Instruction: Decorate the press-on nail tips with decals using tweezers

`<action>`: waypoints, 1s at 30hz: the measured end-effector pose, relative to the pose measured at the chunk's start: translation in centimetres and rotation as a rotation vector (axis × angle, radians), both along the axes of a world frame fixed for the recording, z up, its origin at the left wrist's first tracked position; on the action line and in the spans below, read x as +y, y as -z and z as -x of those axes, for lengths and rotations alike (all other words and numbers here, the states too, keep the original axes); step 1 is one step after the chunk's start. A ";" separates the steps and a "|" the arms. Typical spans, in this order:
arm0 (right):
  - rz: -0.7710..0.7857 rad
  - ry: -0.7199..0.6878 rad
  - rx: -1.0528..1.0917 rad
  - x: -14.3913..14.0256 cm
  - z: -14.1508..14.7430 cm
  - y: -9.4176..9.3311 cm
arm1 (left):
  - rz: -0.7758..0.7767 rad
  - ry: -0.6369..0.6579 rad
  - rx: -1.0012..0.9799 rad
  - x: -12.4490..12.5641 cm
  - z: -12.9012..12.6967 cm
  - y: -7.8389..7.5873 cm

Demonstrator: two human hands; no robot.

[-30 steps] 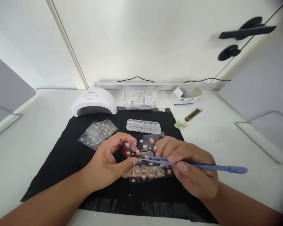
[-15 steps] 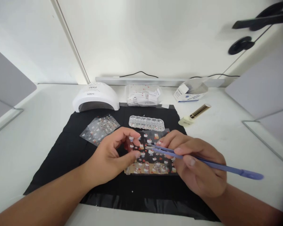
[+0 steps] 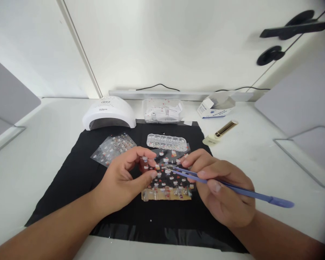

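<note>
The sticker sheet is transparent, with many small red and white stickers, and it lies flat on the black mat, its left edge held between fingers. The blue tweezers are thin and long, slanted, tips closed together over the sheet

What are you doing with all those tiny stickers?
A person is working over a black mat. The left hand pinches the edge of a clear sticker sheet covered in little red and white designs. The right hand holds blue tweezers, tips at the sheet. Another sticker sheet and a compartment box lie behind.
</note>
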State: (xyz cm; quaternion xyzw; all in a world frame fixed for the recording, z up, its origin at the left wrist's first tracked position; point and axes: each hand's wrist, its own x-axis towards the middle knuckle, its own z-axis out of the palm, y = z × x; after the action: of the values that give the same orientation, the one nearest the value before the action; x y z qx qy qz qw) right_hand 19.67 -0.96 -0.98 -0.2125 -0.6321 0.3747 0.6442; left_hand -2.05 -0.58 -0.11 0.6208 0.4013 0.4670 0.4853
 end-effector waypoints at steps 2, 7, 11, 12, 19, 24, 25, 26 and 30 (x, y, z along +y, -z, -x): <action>-0.012 0.029 -0.016 0.0 0.0 0.1 | -0.007 0.007 -0.006 0.0 0.1 0.0; -0.048 0.021 -0.024 0.2 0.1 0.3 | -0.026 0.036 -0.034 -0.1 0.1 0.0; -0.067 0.028 -0.012 0.3 0.0 0.5 | -0.026 0.051 -0.038 -0.2 0.1 -0.1; -0.070 0.022 -0.008 0.3 0.0 0.5 | -0.027 0.056 -0.035 -0.3 0.1 -0.1; -0.072 -0.013 0.009 0.4 0.1 0.1 | -0.024 0.069 -0.009 -0.3 0.0 -0.3; -0.052 -0.029 0.004 0.2 0.0 -0.1 | -0.011 0.079 -0.010 -0.2 0.0 -0.5; -0.054 -0.027 0.005 0.2 0.0 -0.1 | -0.008 0.080 -0.010 -0.2 0.0 -0.5; -0.059 -0.024 0.006 0.2 0.0 -0.1 | -0.004 0.080 -0.013 -0.2 0.0 -0.5; -0.070 -0.012 0.006 0.2 0.0 -0.1 | -0.004 0.085 -0.042 -0.3 0.1 -0.4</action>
State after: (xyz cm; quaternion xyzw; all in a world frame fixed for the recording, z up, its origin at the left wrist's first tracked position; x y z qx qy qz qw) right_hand 19.64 -0.72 -0.91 -0.1850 -0.6440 0.3567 0.6510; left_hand -2.12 -0.86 0.33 0.6282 0.3633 0.4596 0.5119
